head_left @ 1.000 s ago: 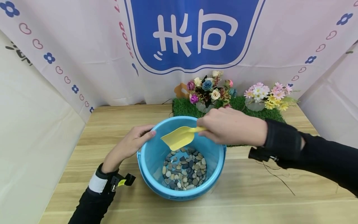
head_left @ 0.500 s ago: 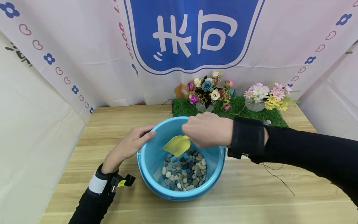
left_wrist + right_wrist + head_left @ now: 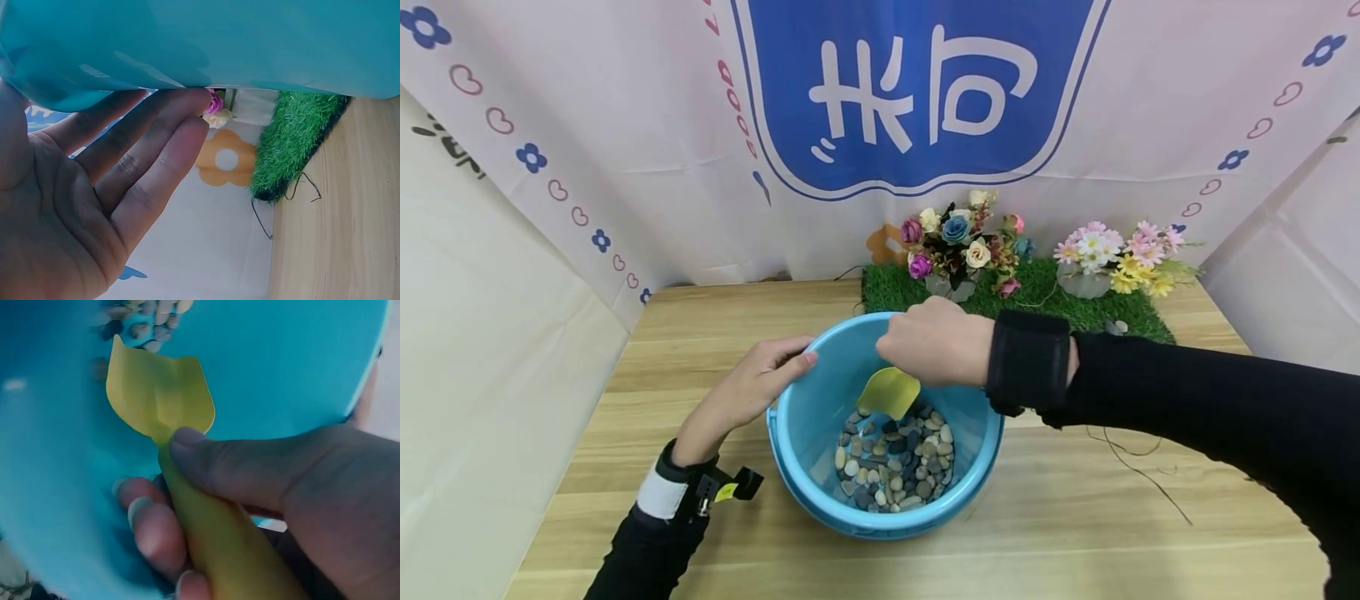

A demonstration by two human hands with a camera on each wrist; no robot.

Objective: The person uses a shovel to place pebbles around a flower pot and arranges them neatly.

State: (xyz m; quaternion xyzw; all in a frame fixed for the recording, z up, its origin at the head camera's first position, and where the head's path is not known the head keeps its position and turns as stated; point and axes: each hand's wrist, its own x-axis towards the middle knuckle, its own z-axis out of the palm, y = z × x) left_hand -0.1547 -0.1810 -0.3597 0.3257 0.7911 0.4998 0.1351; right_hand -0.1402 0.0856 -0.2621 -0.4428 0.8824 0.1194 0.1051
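Down inside the blue bucket (image 3: 805,433) hangs a small yellow shovel (image 3: 889,392), blade pointing downward just above a heap of pebbles (image 3: 893,458) — grey, tan, white and dark stones that cover the bucket's floor and lie mostly toward its right side. The right hand (image 3: 936,343) grips the shovel's handle from above the far rim; in the right wrist view the thumb lies along the top of the handle and the other fingers (image 3: 150,528) curl beneath it, with the blade (image 3: 159,394) set against the bucket's inner wall and a few pebbles blurred beyond its tip. Whether the blade touches the stones cannot be told.

The left hand (image 3: 752,387) rests on the bucket's left rim with fingers nearly straight and close together; the left wrist view shows the flat palm and fingers (image 3: 144,150) laid against the outside of the blue wall. Both forearms wear black sleeves, each with a strap at the wrist.

The bucket stands near the front middle of a light wooden table (image 3: 715,317). Behind it, at the table's far edge, lies a strip of green artificial turf (image 3: 1045,296) bearing two bunches of artificial flowers — a mixed one (image 3: 958,242) on the left, a pink, white and yellow one (image 3: 1112,254) on the right. A thin dark cord (image 3: 1142,475) trails over the wood to the bucket's right. A pale cloth backdrop (image 3: 625,125) printed with hearts and small blue flowers, and a large blue emblem (image 3: 917,83) with white characters, closes in the scene on three sides.
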